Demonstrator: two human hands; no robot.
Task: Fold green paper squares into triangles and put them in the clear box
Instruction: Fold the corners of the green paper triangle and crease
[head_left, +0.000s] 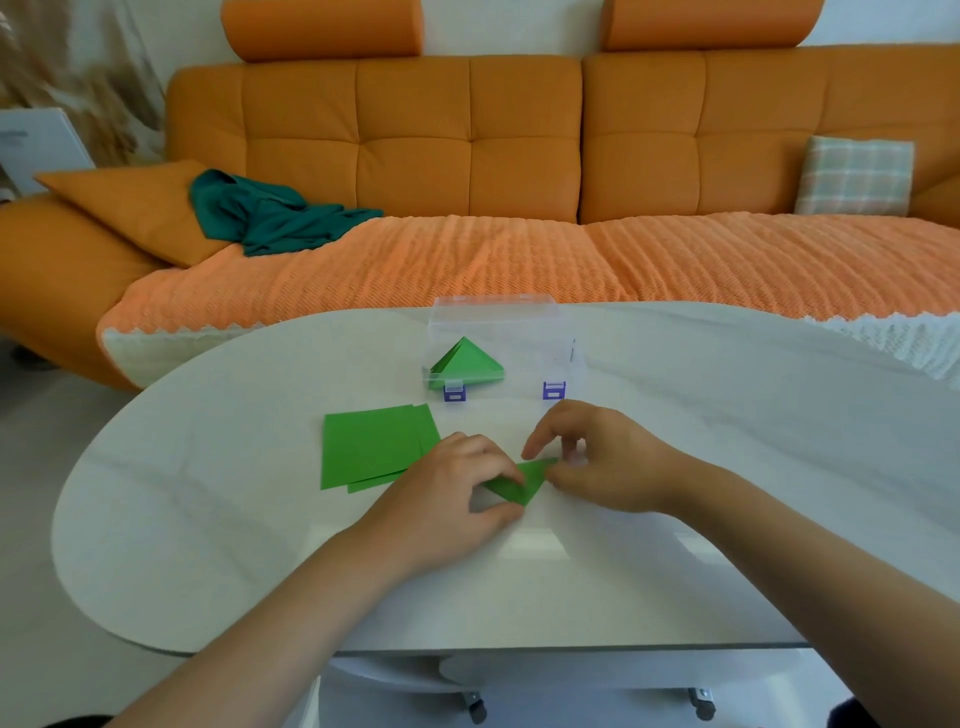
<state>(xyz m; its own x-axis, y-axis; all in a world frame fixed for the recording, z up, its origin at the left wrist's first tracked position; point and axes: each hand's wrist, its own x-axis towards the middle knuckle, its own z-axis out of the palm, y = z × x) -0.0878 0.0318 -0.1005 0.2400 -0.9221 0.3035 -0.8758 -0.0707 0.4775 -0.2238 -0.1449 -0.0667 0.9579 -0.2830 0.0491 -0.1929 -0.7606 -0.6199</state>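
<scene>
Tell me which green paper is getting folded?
The small green triangle pinched by the left hand and right hand. The flat squares lie beside it; folded triangles sit in the clear box.

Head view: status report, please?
Left hand and right hand pinch folded green paper triangle. Clear plastic box holds finished triangles. Nothing between hands and box.

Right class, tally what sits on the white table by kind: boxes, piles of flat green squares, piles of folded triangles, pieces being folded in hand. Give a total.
clear box: 1
pile of flat green squares: 1
pile of folded triangles: 1, inside the box
piece being folded: 1
Total: 4
</scene>
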